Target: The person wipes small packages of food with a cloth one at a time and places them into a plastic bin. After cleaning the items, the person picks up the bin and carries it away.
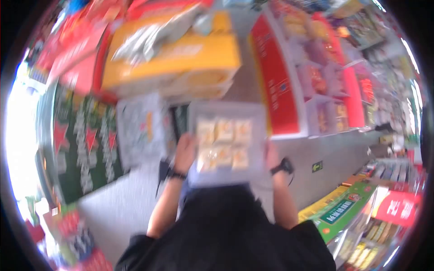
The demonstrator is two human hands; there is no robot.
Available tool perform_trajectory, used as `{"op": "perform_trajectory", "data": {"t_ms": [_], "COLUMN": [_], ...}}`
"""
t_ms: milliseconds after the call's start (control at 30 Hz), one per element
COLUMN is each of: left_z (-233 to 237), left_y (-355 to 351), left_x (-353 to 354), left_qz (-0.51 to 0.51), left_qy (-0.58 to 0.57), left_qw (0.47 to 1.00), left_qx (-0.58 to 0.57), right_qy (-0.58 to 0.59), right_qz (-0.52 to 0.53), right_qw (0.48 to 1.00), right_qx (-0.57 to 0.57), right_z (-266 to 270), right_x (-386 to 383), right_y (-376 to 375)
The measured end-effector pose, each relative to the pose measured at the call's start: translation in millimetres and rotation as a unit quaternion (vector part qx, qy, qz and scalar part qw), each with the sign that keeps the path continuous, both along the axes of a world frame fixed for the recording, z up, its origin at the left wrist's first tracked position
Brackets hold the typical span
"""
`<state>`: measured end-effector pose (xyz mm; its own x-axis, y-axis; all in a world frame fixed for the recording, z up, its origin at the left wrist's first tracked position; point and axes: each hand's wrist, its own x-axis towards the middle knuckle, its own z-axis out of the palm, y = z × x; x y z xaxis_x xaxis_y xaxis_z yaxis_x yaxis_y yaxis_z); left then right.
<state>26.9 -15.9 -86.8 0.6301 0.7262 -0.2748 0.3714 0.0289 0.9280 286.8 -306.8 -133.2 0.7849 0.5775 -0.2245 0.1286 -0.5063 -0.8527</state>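
A translucent plastic box (227, 177) is held level in front of my body, with several pale, square packaged items (224, 143) showing in two rows inside it. My left hand (185, 152) grips the box's left side, and my right hand (272, 158) holds its right side. Both hands are blurred, and the fingers are partly hidden at the box's edges. Dark bands are on both wrists.
Yellow cartons (172, 67) with crumpled plastic on top stand ahead, left of centre. Green boxes with red stars (83, 140) are at the left. A red-sided display (278, 77) of bins is at the right, and a green-edged shelf (346, 207) is at the lower right.
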Motion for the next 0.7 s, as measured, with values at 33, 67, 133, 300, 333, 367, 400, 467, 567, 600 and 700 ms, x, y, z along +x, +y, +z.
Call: {"op": "perform_trajectory", "data": {"t_ms": [33, 67, 133, 300, 333, 367, 400, 467, 567, 600, 700], "left_z": [9, 18, -6, 37, 45, 37, 27, 59, 70, 71, 104], "left_y": [-2, -4, -6, -48, -66, -73, -77, -101, -124, -130, -162], "left_x": [10, 20, 25, 72, 79, 80, 88, 125, 181, 199, 253], "left_qz": [0.029, 0.059, -0.019, 0.082, 0.110, 0.115, 0.117, 0.035, 0.070, 0.059, 0.052], "left_qy": [-0.004, -0.010, -0.024, -0.180, -0.164, -0.176, -0.188, -0.208, -0.145, -0.148, -0.142], "left_qw": [0.999, 0.997, 0.989, 0.966, 0.965, 0.957, 0.947, 0.924, 0.956, 0.956, 0.961], "left_qx": [-0.026, -0.051, 0.143, -0.168, -0.173, -0.199, -0.233, -0.318, -0.246, -0.247, -0.233], "right_qy": [0.174, 0.188, 0.210, 0.176, 0.241, 0.305, 0.079, 0.004, 0.174, 0.180, 0.183], "right_qz": [-0.126, -0.129, -0.141, -0.142, -0.153, -0.166, -0.125, -0.133, -0.171, -0.165, -0.207], "right_qw": [0.973, 0.968, 0.958, 0.964, 0.940, 0.907, 0.975, 0.977, 0.928, 0.928, 0.903], "right_qx": [0.090, 0.103, 0.132, 0.137, 0.188, 0.236, 0.165, 0.167, 0.280, 0.281, 0.328], "right_z": [24, 33, 49, 71, 98, 119, 89, 76, 126, 134, 130], "right_x": [-4, 1, 10, 39, 47, 51, 59, 85, 108, 120, 145], "right_y": [11, 4, -22, -54, -60, -69, -83, -107, -142, -153, -180]}}
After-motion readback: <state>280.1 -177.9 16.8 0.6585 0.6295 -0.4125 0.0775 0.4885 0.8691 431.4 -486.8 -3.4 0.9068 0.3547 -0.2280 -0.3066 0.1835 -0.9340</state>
